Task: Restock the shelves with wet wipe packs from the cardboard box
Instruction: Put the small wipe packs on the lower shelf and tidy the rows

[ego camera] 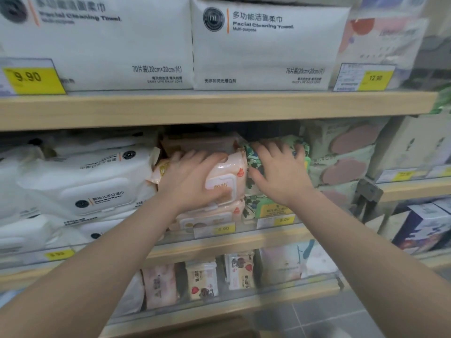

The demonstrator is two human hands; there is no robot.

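On the middle shelf a peach wet wipe pack lies on top of a stack of like packs. My left hand rests flat on it, fingers spread, thumb on its white lid. Right beside it sits a green leaf-print wipe pack on its own stack. My right hand lies over the green pack with fingers spread and curving over its top. The two packs touch side by side. A brown cardboard box edge shows blurred at the bottom.
White wipe packs fill the shelf to the left, pale green packs with mauve ovals to the right. Large white facial towel packs stand on the upper shelf. Small packs stand on the lower shelf. Price tags line the shelf fronts.
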